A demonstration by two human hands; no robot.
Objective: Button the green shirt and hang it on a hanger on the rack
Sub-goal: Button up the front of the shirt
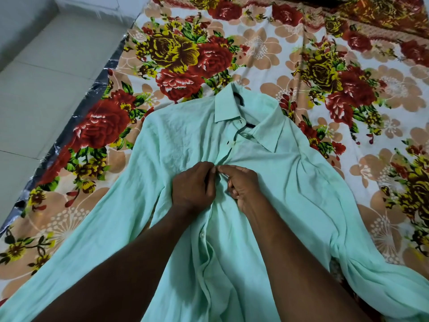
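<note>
The green shirt [185,140] lies flat and face up on the bed [209,54], with its collar [226,108] on the far side of the grip. Both hands meet at the middle of the shirt's front. The left hand [193,184] and the right hand [243,182] each have their fingers curled in tight, pinching the two front edges together; so the grip is closed small on cloth, and the button inside it is hidden. Above the grip, toward the collar, the front looks done up; below the grip, toward the person, it looks open, and a small button [201,234] shows there. The sleeves spread out to the left and right of the grip.

The shirt looks thin, soft and light; it wrinkles and slides easily, so I think it is best held with fingertips right at the edge, beside each button and its hole. Something dark shows inside the collar; I cannot tell if it is a hanger. No rack shows.
</note>
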